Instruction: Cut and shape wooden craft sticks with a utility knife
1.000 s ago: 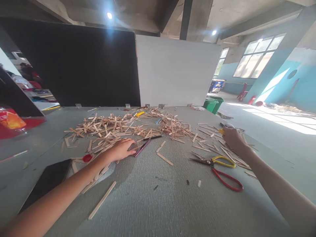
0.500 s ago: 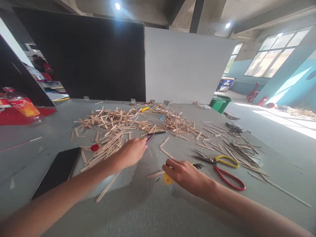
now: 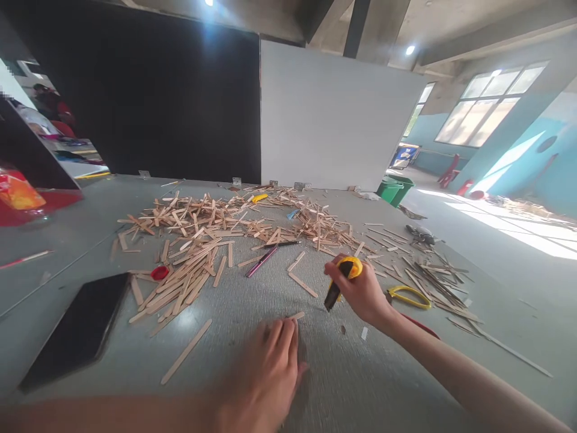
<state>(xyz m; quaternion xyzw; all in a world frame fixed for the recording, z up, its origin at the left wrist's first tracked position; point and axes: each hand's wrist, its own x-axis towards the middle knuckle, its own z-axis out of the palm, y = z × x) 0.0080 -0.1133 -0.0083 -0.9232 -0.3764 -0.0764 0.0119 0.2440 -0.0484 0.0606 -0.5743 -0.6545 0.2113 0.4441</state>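
My right hand (image 3: pixel 358 285) is closed around a yellow and black utility knife (image 3: pixel 342 278), its dark end pointing down towards the grey table. My left hand (image 3: pixel 273 367) lies low on the table, fingers close together, pressing on a wooden craft stick (image 3: pixel 297 315); only the stick's tip shows past the fingertips. Beyond the hands, two craft sticks (image 3: pixel 303 284) form an angled shape. A purple pen (image 3: pixel 262 262) lies left of them, beside a black pen (image 3: pixel 283 244). Another single craft stick (image 3: pixel 186 351) rests left of my left hand.
A heap of craft sticks (image 3: pixel 193 270) spreads across the table (image 3: pixel 360 385). A black phone (image 3: pixel 76 328) and a red cap (image 3: pixel 160 273) lie left. Yellow-and-red-handled scissors (image 3: pixel 410 296) are partly hidden behind my right forearm. Thin strips (image 3: pixel 435 282) lie at right; panels (image 3: pixel 333 114) stand behind.
My left hand has left the purple pen, which now lies on the table, and come back onto the craft stick. My right hand has turned the utility knife dark end down, moving slightly right.
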